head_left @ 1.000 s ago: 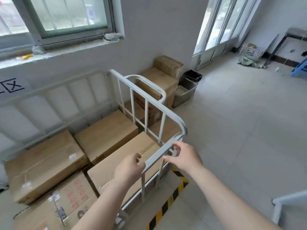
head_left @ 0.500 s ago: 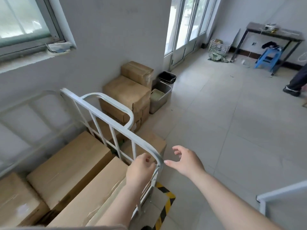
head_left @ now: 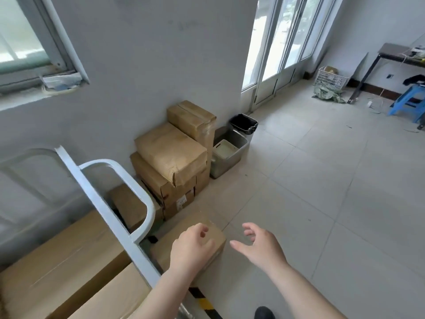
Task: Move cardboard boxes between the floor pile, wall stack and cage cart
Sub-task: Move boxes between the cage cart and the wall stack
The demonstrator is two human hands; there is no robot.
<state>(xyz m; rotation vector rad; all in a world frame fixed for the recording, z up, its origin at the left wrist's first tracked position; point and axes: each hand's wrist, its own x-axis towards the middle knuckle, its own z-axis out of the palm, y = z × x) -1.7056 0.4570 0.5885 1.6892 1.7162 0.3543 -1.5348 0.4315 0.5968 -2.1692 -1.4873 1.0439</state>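
Your left hand (head_left: 192, 246) was over the low cardboard box (head_left: 202, 229) that lay on the floor just beside the white cart rail (head_left: 108, 217), and its fingers were loosely curled and held nothing; whether it touched the box top, the picture did not show clearly. Your right hand (head_left: 259, 247) was in the air to the right of that box, over the floor tiles (head_left: 322, 203), with the fingers spread and a little bent, and it also held nothing. Inside the cart, at the lower left, long boxes (head_left: 59, 254) lay flat next to each other behind the rail. Against the wall (head_left: 161, 65) beyond the cart stood the stack of boxes (head_left: 171, 155), with one large dented box on top and a taller narrow box (head_left: 192, 118) upright behind it. Just to the right of the stack was a grey bin (head_left: 227, 155), and behind it a black bin (head_left: 243, 123). Far at the right there were a white basket (head_left: 331, 77), a blue stool (head_left: 411, 100) and a dark table (head_left: 400, 54), well apart from you. A black and yellow strip (head_left: 203, 302) was on the floor near your left arm.
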